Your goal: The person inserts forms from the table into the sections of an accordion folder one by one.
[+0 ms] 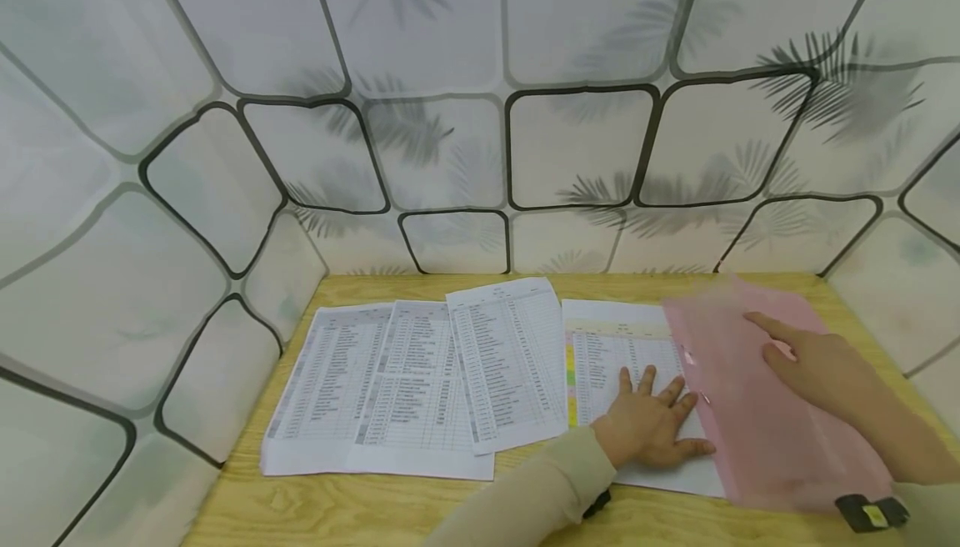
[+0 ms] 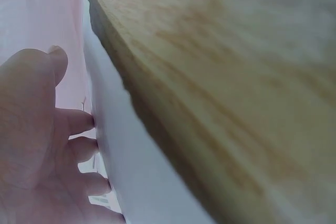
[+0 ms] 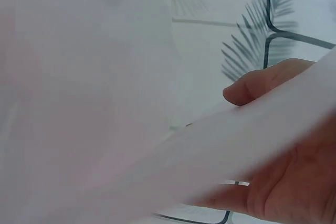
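My left hand point(image 1: 652, 422) lies flat with fingers spread on a printed sheet point(image 1: 637, 330) at the right. Its thumb reaches the edge of a translucent pink folder cover point(image 1: 757, 414). In the left wrist view, the spread fingers of the left hand point(image 2: 47, 145) rest against white paper point(image 2: 121, 114). My right hand point(image 1: 813, 368) is over the pink cover, index finger extended and thumb apart. From the right wrist, the pale cover point(image 3: 105, 103) passes between the thumb and the fingers of the right hand point(image 3: 294, 177). A firm pinch does not show.
Three printed table sheets lie overlapping left of the folder: a left sheet point(image 1: 330, 380), a middle sheet point(image 1: 412, 380) and a slanted sheet point(image 1: 506, 363). Coloured tabs point(image 1: 572, 380) line the folder pages' left edge. Patterned walls point(image 1: 450, 155) enclose the wooden table point(image 1: 300, 501).
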The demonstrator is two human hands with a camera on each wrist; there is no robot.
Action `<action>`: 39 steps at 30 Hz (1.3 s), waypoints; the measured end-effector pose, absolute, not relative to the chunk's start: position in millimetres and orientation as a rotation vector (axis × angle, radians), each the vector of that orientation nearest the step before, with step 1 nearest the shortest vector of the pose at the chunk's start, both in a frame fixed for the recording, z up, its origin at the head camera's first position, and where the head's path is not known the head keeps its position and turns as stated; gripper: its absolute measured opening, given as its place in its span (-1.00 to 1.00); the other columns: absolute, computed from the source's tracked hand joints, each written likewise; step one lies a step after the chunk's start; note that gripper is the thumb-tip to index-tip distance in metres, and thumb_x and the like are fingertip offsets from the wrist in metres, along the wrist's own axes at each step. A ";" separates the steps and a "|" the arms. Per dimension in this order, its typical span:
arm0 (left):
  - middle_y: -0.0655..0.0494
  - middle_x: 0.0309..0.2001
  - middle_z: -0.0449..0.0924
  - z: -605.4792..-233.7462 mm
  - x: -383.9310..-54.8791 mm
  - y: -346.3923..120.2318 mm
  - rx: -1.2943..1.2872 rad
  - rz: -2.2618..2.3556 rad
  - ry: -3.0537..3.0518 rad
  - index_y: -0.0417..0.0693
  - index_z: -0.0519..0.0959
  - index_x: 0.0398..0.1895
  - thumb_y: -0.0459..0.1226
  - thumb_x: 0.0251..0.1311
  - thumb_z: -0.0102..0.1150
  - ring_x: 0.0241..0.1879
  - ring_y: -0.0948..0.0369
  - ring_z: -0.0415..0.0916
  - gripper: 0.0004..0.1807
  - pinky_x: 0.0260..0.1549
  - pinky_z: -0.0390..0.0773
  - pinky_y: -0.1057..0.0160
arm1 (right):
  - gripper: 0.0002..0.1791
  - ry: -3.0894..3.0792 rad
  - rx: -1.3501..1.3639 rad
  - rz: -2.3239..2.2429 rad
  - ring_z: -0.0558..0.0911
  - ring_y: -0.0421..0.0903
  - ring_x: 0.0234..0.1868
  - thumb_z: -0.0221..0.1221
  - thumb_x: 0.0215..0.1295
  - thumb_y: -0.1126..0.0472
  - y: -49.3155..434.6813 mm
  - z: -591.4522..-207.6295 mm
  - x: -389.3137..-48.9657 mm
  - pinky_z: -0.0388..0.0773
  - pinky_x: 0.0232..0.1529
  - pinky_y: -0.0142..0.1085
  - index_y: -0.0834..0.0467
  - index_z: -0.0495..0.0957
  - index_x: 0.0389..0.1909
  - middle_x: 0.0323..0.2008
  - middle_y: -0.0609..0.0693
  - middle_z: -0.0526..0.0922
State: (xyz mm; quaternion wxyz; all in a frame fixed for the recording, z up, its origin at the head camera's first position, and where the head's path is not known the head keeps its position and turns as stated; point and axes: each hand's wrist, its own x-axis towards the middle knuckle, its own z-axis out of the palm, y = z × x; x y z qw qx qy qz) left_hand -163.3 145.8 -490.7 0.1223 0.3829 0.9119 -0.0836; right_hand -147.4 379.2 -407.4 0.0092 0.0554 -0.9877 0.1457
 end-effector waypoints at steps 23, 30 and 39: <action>0.53 0.69 -0.17 -491.1 -164.1 145.1 1.132 -0.220 2.663 0.65 -0.12 0.68 0.50 0.41 -0.65 0.70 0.16 -0.11 -0.20 0.62 0.08 -0.10 | -0.43 -2.999 0.086 0.392 0.22 -0.16 -0.71 -0.15 0.67 0.19 407.3 -386.0 -139.0 0.21 -0.62 -0.27 0.31 0.21 0.58 -0.67 -0.08 0.27; 0.47 0.70 -0.14 -493.7 -166.4 145.8 1.111 -0.194 2.665 0.71 -0.14 0.66 0.49 0.42 -0.65 0.70 0.17 -0.12 -0.24 0.63 0.07 -0.09 | -0.42 -3.023 0.085 0.412 0.26 -0.12 -0.68 -0.15 0.66 0.19 406.6 -386.0 -140.9 0.24 -0.57 -0.25 0.31 0.19 0.58 -0.66 -0.06 0.31; 0.35 0.71 -0.08 -487.8 -165.5 144.7 1.117 -0.183 2.688 0.69 -0.12 0.67 0.49 0.42 -0.64 0.70 0.16 -0.11 -0.22 0.64 0.03 -0.08 | -0.42 -3.015 0.096 0.429 0.25 -0.14 -0.68 -0.15 0.66 0.20 403.1 -386.3 -141.3 0.23 -0.55 -0.24 0.31 0.18 0.59 -0.65 -0.07 0.31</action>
